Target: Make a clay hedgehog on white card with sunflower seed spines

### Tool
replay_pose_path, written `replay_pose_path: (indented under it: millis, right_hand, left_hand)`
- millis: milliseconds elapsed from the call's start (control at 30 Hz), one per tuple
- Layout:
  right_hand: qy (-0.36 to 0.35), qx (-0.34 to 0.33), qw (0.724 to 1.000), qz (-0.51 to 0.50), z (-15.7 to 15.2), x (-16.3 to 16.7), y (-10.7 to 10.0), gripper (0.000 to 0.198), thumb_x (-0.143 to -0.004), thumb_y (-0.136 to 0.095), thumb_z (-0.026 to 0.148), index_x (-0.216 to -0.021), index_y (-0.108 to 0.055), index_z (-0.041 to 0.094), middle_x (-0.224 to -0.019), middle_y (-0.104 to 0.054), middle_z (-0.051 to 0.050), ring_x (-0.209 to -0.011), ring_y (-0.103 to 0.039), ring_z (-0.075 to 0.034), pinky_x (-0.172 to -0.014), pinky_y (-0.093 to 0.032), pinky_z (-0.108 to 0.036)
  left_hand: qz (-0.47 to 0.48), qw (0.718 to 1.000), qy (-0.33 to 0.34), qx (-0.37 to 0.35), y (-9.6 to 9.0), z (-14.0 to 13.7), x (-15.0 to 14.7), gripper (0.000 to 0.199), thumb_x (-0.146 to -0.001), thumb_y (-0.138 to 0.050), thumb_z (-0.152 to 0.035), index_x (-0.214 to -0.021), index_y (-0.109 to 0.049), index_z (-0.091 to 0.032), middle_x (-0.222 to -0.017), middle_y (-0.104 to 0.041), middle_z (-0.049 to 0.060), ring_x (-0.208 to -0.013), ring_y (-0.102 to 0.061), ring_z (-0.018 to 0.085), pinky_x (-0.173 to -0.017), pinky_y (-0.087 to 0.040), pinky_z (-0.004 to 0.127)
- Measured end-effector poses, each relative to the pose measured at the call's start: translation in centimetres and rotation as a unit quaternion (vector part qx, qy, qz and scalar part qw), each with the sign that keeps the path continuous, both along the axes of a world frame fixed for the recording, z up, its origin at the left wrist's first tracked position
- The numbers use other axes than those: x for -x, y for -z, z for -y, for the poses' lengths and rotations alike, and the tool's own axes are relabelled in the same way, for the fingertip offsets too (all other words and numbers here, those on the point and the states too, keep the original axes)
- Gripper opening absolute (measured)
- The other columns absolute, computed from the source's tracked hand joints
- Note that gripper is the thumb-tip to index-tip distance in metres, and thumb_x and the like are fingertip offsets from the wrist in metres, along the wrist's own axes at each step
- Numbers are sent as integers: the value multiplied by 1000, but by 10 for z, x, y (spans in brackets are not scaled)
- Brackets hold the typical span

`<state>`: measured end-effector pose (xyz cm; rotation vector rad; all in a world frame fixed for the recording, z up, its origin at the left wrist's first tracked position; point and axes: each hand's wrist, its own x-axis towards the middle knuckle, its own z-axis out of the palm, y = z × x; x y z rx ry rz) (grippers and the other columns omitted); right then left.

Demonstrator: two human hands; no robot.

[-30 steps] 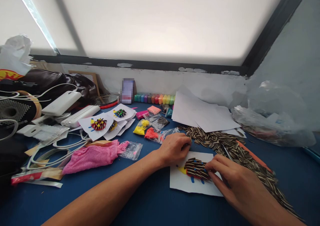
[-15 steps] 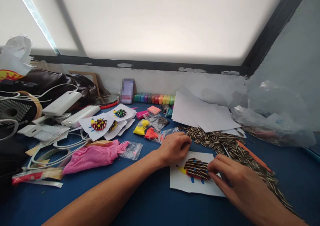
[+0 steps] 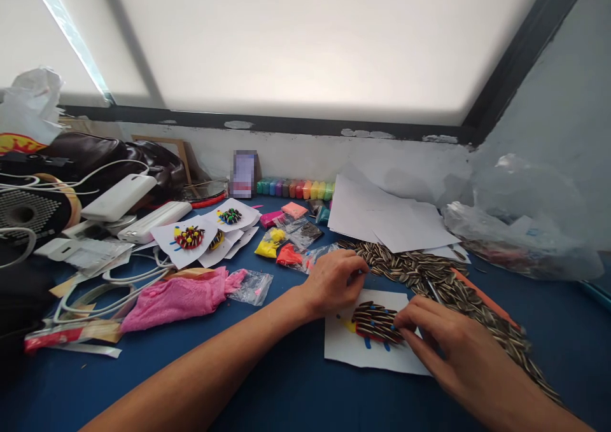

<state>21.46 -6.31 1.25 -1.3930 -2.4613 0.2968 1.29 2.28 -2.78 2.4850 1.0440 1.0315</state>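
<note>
A hedgehog figure (image 3: 377,320) of sunflower seeds and clay lies on a white sheet of paper (image 3: 344,349). Its head is yellow, the body edge red, the feet blue, and small blue dots sit among the seeds. My right hand (image 3: 443,336) pinches at the figure's right end, thumb and forefinger touching or almost touching the seeds; what lies between the fingertips is hidden. At the sheet's upper left edge rests my left hand (image 3: 337,282), fingers curled in, and whatever they hold cannot be seen.
Sunflower seeds (image 3: 415,273) spread behind and right of the sheet. Clay packets (image 3: 289,254), finished seed figures on paper (image 3: 189,238) and a pink cloth (image 3: 176,298) lie leftward. Along the wall are coloured clay tubs (image 3: 296,189), stacked paper (image 3: 386,216) and a plastic bag (image 3: 525,228).
My right fingertips have shifted very slightly left over the figure's right end. My left hand has barely moved, and everything else lies as before.
</note>
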Motion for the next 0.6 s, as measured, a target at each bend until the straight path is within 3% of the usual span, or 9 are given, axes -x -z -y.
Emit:
replay_pose_path:
  millis: [400,600]
  right_hand:
    - [19,-44,998,50,-1,-7,7,21,-92,-41,22,-87,-61,25,-84,-61,-2,-70,-64,-18,-59,-47,-31]
    - [98,-26,987,124,-9,-19,10,27,-91,-39,28,-77,-61,24,-77,-64,-4,-64,-66,-21,-57,-47,-34]
  left_hand:
    - [-18,1000,8,4,-6,3,-2,17,-81,-52,-9,-87,-67,-15,-81,-65,5,-77,-59,16,-70,-45,27]
    - [-23,1000,-4,20,-4,2,0,18,-83,-51,-11,-89,-68,-15,-81,-64,5,-78,-59,17,-70,-46,27]
